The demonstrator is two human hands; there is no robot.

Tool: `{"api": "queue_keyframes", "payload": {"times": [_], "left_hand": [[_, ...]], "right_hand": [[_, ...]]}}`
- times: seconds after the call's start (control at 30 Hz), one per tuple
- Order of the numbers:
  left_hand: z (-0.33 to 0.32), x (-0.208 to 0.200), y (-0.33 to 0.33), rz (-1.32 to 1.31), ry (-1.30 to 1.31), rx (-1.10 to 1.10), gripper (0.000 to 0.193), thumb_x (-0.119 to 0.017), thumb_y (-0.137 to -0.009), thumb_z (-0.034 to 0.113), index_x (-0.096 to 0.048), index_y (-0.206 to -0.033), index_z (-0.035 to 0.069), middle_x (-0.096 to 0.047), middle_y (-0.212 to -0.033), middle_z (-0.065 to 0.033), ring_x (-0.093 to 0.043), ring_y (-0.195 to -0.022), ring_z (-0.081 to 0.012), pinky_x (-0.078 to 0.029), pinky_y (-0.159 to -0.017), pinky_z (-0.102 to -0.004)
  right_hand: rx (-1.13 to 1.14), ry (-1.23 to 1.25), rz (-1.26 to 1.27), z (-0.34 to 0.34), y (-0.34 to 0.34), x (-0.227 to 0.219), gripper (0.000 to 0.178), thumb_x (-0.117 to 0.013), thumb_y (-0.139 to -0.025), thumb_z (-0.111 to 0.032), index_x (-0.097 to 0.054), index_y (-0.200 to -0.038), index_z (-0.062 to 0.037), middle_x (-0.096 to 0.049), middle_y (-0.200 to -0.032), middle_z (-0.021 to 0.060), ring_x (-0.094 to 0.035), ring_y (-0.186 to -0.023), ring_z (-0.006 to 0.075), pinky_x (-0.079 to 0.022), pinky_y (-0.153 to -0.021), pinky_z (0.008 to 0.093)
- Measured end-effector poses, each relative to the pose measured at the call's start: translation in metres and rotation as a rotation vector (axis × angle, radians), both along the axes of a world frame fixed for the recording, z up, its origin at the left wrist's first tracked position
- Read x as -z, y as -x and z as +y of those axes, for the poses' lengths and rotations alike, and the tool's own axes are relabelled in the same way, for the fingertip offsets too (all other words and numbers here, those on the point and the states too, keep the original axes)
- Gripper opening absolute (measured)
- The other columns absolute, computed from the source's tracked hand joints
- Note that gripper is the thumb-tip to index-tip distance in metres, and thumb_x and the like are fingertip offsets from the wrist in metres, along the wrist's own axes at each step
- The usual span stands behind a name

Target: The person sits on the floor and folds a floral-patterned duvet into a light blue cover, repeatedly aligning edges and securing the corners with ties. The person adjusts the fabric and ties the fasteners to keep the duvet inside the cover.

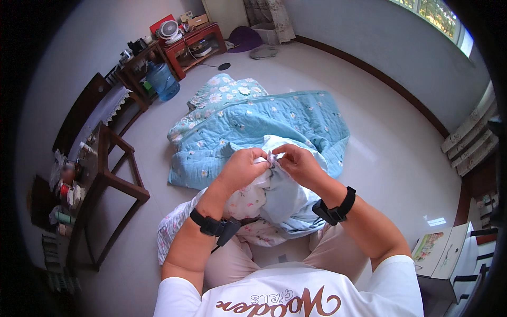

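Note:
Both hands meet over my lap at a bunched corner of fabric. My left hand [244,166] pinches one side of a thin pale fabric tie [272,159], and my right hand [300,164] pinches the other side. Whether the tie is knotted is too small to tell. Below the hands hangs pale blue bedding cloth [285,198], beside white cloth with a pink floral print [247,203]. Just beyond lies a blue quilt with small daisies [232,132], spread in folds on the floor. Behind it is a bunched teal quilt with large white daisies [224,92].
A dark wooden table frame [124,179] stands at the left. Farther back are a blue water jug [162,82] and a red cabinet [193,47] with a white fan [170,30]. A white box [441,251] stands at the right, near a gathered curtain [472,142].

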State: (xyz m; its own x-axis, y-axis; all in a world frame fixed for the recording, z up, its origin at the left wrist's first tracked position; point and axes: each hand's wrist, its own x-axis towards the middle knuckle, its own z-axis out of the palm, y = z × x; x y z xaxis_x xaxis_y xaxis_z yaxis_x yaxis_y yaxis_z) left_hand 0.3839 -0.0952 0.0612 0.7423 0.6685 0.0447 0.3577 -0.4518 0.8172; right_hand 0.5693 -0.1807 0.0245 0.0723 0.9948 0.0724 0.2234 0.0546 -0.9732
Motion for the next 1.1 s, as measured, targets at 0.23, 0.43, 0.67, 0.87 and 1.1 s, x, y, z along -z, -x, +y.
{"api": "queue_keyframes", "payload": {"times": [0.23, 0.43, 0.67, 0.87, 1.1], "left_hand": [[0.001, 0.009, -0.001, 0.060, -0.104, -0.049, 0.025, -0.066, -0.085, 0.018, -0.069, -0.100, -0.003, -0.070, -0.080, -0.0127, -0.063, -0.075, -0.0147, -0.051, -0.071, -0.0311], [0.000, 0.013, -0.004, 0.106, -0.120, -0.067, 0.027, -0.064, -0.086, 0.020, -0.068, -0.099, -0.002, -0.068, -0.081, -0.0193, -0.065, -0.074, -0.0258, -0.051, -0.069, -0.0360], [0.004, 0.021, -0.007, 0.091, -0.110, -0.028, 0.030, -0.059, -0.086, 0.022, -0.067, -0.100, -0.002, -0.067, -0.087, -0.0262, -0.066, -0.080, -0.0396, -0.052, -0.073, -0.0423], [0.013, 0.035, -0.007, -0.040, 0.029, -0.070, 0.020, -0.063, -0.088, 0.017, -0.066, -0.099, 0.001, -0.065, -0.086, -0.0120, -0.061, -0.079, -0.0219, -0.050, -0.074, -0.0339], [0.016, 0.045, -0.009, -0.192, -0.085, -0.056, 0.014, -0.070, -0.088, 0.014, -0.064, -0.095, 0.003, -0.059, -0.092, -0.0016, -0.054, -0.085, -0.0092, -0.046, -0.077, -0.0257]], "right_hand": [[0.050, 0.031, -0.109, 0.003, -0.001, -0.004, 0.007, -0.063, -0.091, -0.006, -0.067, -0.092, -0.0011, -0.064, -0.075, 0.0021, -0.055, -0.070, 0.0056, -0.045, -0.060, 0.0242], [0.121, -0.179, -0.276, 0.016, 0.001, 0.003, 0.008, -0.062, -0.085, -0.007, -0.065, -0.087, -0.0001, -0.066, -0.075, 0.0114, -0.063, -0.068, 0.0194, -0.049, -0.062, 0.0323], [0.161, -0.125, -0.580, 0.024, 0.000, 0.000, 0.011, -0.062, -0.081, -0.010, -0.064, -0.083, 0.0009, -0.066, -0.080, 0.0215, -0.067, -0.073, 0.0332, -0.052, -0.065, 0.0382], [0.139, 0.089, -0.166, 0.032, -0.011, 0.004, 0.015, -0.062, -0.090, -0.014, -0.067, -0.098, -0.0023, -0.066, -0.083, 0.0034, -0.059, -0.076, 0.0111, -0.050, -0.068, 0.0293], [0.051, -0.128, -0.143, 0.024, -0.008, 0.001, 0.008, -0.056, -0.094, -0.004, -0.063, -0.097, -0.0005, -0.064, -0.083, 0.0029, -0.059, -0.078, 0.0088, -0.049, -0.067, 0.0250]]}}
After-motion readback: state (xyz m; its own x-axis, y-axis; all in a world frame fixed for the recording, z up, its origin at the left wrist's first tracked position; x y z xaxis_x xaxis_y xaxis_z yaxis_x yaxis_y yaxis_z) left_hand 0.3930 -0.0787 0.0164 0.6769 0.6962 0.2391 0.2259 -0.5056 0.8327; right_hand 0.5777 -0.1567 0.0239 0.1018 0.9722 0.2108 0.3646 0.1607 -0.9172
